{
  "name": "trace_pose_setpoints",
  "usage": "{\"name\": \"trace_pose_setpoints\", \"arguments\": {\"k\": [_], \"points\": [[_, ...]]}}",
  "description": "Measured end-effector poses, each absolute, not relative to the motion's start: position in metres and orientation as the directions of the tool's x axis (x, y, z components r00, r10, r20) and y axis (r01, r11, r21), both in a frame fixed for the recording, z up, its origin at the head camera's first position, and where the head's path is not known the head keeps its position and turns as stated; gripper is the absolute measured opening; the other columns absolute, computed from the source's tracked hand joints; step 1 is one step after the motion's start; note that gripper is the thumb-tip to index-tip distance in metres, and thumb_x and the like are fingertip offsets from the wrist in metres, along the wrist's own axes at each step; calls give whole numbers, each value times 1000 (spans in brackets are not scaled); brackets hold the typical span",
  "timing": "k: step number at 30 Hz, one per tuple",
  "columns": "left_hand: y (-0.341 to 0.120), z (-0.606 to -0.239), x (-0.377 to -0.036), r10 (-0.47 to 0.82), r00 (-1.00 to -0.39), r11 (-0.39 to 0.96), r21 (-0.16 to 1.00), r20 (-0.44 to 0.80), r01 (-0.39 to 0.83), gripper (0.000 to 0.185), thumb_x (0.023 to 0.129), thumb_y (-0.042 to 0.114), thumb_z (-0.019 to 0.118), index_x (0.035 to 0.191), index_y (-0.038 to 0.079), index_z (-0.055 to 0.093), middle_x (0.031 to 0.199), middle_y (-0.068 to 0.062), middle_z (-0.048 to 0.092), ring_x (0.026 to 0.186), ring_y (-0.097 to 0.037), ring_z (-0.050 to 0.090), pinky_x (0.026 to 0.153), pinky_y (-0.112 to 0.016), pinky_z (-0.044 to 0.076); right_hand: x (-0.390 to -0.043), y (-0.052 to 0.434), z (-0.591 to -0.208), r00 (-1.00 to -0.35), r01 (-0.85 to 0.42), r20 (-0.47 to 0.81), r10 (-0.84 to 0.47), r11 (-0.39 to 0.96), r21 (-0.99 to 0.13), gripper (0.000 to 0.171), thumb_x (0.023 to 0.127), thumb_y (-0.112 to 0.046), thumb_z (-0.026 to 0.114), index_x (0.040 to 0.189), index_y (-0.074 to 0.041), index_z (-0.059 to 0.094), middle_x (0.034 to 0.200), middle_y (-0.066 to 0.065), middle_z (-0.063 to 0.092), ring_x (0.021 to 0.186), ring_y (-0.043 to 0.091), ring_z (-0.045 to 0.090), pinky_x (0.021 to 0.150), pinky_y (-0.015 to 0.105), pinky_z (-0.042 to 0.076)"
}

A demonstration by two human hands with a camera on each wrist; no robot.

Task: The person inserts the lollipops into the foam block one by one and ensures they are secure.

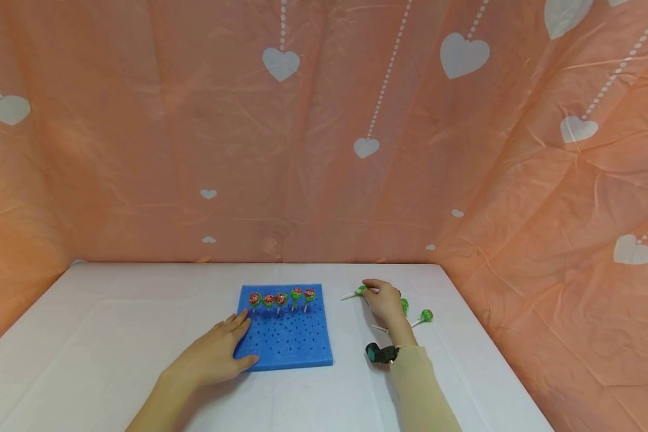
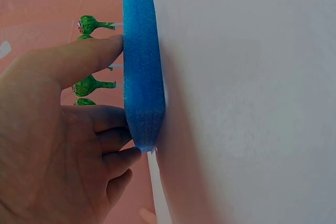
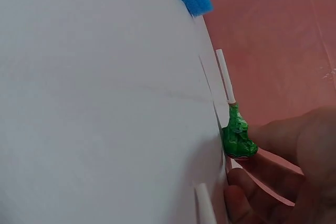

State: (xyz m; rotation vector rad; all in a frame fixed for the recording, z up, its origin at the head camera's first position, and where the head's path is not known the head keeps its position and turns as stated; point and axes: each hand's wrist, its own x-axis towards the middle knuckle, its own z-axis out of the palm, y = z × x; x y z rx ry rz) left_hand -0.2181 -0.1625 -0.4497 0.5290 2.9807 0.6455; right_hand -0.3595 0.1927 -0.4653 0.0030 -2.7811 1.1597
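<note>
Resting nearest the viewer, the left hand [image 1: 216, 355] lies flat with fingers spread and relaxed on the near-left corner of the blue foam board [image 1: 294, 342]; the left wrist view shows the thumb [image 2: 79, 59] along the board's top face and the fingertips [image 2: 118, 129] against its edge. Grip state: extended, pressing, pinching nothing.

Blue foam board: square, pierced with rows of small holes, lying flat on the white worktop [image 1: 113, 336]. Five wrapped lollipops [image 1: 281, 299], green with red, stand upright in its far row, sticks down in the holes.

Right hand [image 1: 384, 301]: reaching to the right of the board, a black wrist device [image 1: 380, 353] just behind it. Grip state: fingertips pinching the head of a green-wrapped lollipop [image 3: 238, 137], whose white stick [image 1: 348, 296] points left toward the board, at the worktop surface.

Loose lollipops [image 1: 424, 316]: two more green ones lie on the worktop just right of the right hand, one partly hidden by it.

Farthest: peach backdrop cloth [image 1: 324, 150] printed with white hearts, hanging behind and beside the worktop.
</note>
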Motion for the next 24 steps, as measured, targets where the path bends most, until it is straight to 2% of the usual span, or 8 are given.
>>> {"name": "trace_pose_setpoints", "arguments": {"k": [13, 20, 24], "points": [[-163, -450, -218, 333, -943, 855, 416, 17, 309, 83, 92, 45, 75, 148, -10, 49, 162, -28, 36, 148, -51, 34, 120, -63, 32, -360, 192, -466, -991, -78, 132, 21, 710, -700, 24, 99, -8, 67, 121, -4, 75, 118, 16, 74, 104, 32, 69, 88, 49, 57], [-163, -451, -219, 334, -942, 852, 420, 23, 312, 82, 92, 44, 75, 148, -11, 50, 162, -28, 36, 148, -52, 34, 119, -64, 32, -360, 191, -462, -993, -71, 114, 15, 703, -708, 28, 104, -10, 59, 129, -1, 69, 126, 20, 70, 110, 35, 68, 90, 48, 57], [-162, -450, -218, 333, -943, 850, 427, 18, 309, 82, 92, 43, 76, 147, -11, 50, 162, -28, 36, 148, -52, 34, 119, -64, 32, -358, 189, -456, -990, -99, 137, 6, 665, -741, 32, 107, -12, 55, 134, 1, 66, 129, 23, 66, 109, 34, 68, 86, 45, 59]]}}
